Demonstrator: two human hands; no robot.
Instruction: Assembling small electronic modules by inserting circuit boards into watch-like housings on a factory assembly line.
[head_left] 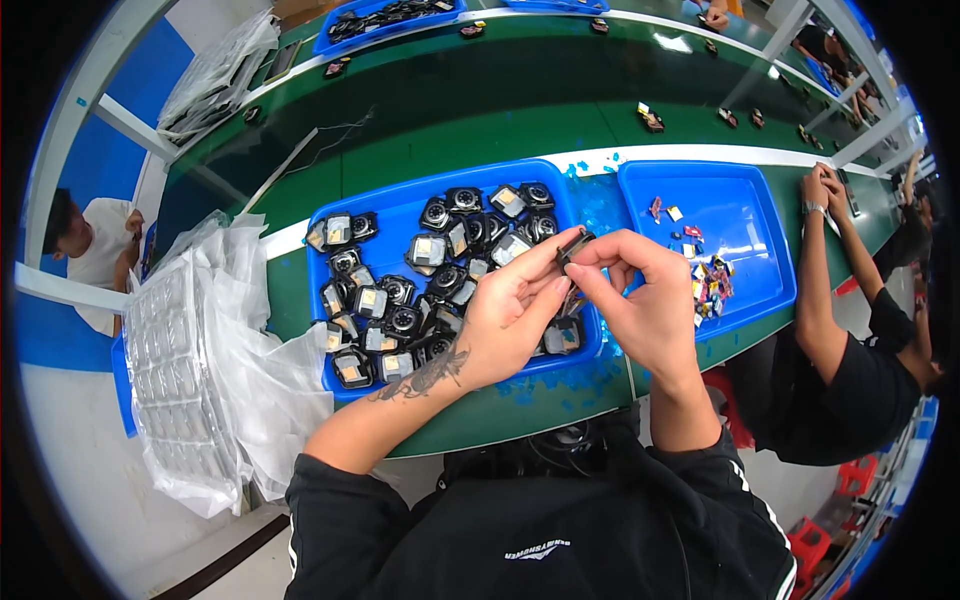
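My left hand [505,318] and my right hand [645,292] meet over the gap between two blue trays. Between their fingertips is a small black watch case [572,246], seen edge-on and partly covered by the fingers. The left thumb and fingers support it from one side, while the right thumb and forefinger pinch it from the other. Beneath the left hand, a blue tray [392,262] holds many similar black watch cases [403,320], some with a round back up, others showing pale square insides. The right-hand blue tray [745,215] contains a pile of small coloured pieces [713,283].
Blue scraps [597,205] litter the green bench [460,432] around the trays. Clear plastic blister trays [170,345] stand stacked at left. Beyond a white rail runs a green conveyor [500,70] carrying scattered small parts. A co-worker [850,400] sits at right; another person [95,250] is at left.
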